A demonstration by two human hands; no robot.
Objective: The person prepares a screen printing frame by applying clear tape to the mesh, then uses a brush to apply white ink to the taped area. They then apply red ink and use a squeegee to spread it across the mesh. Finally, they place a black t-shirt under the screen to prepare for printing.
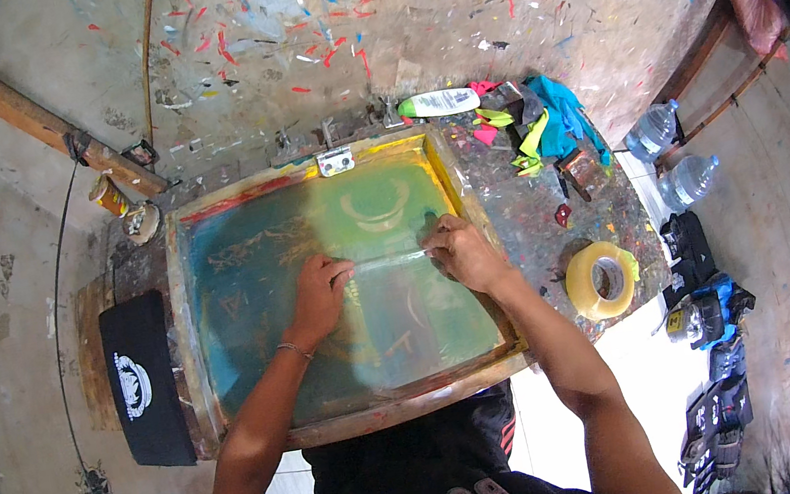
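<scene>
A wooden-framed printing screen with greenish mesh lies in front of me, its rim stained yellow and red. Stretched between my two hands is a short strip of clear tape, level over the middle of the mesh. My left hand pinches the strip's left end. At the other end, near the frame's right side, my right hand pinches it between thumb and fingers. I cannot tell whether the strip touches the mesh. Pale artwork, including a curved shape, shows in the mesh. A metal hinge clamp grips the far rim.
A large roll of clear tape lies on the paint-stained table right of the screen. Behind it are coloured rags and a white-green bottle. A black printed cloth piece lies left. Water bottles stand beyond the table's right edge.
</scene>
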